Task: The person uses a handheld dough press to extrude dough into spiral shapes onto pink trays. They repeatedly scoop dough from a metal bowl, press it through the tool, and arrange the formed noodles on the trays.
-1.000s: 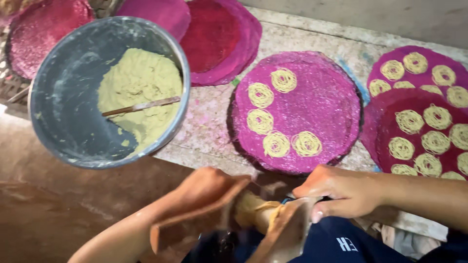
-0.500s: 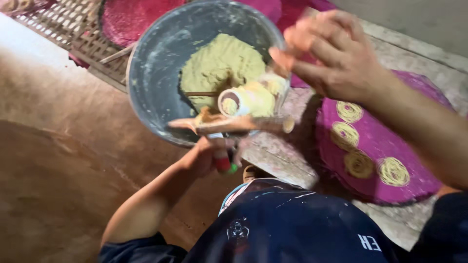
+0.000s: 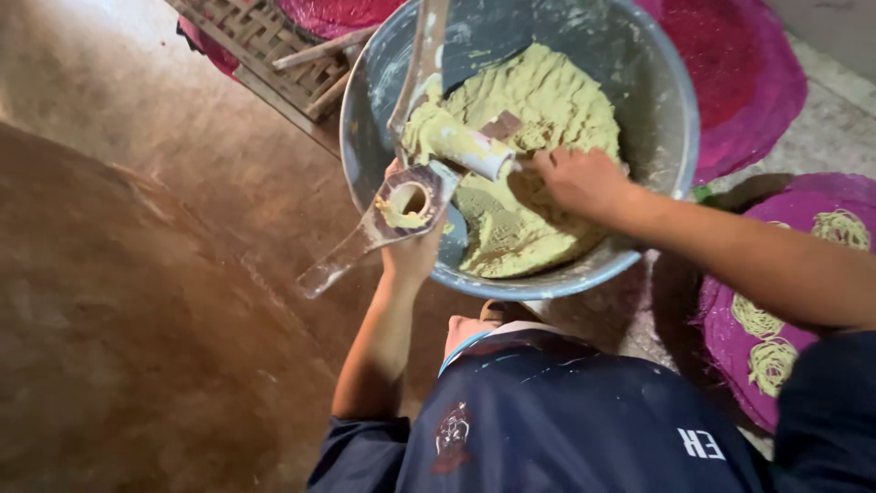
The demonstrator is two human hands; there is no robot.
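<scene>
1. We are losing the top rim of the metal bowl (image 3: pixel 680 137) past the picture's upper edge.
2. We are seeing the left hand (image 3: pixel 411 246) mostly hidden behind the wooden press (image 3: pixel 401 205).
3. The right hand's fingertips (image 3: pixel 547 169) are sinking into dough (image 3: pixel 538 110), out of sight.
4. The pink mat (image 3: pixel 803 274) is running off the right edge.

Both hands (image 3: pixel 412 246) (image 3: pixel 577 178) extended forward, fingers curled.

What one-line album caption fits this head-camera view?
Left hand holds a wooden dough press over a metal basin while the right hand digs into yellow-green dough.
</scene>
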